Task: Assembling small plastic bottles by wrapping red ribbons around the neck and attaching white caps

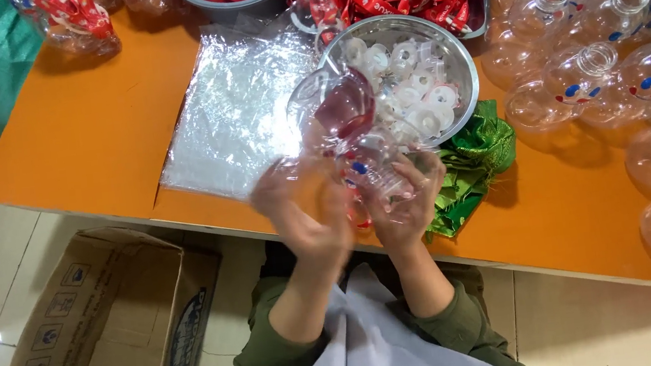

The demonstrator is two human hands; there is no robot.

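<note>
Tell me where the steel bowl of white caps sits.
In the head view, the steel bowl sits on the orange table, centre-right, between the plastic bags and the clear bottles.

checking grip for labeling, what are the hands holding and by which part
Both the left hand and right hand grip one clear plastic bottle around its lower body; motion blur hides the finger placement.
</note>
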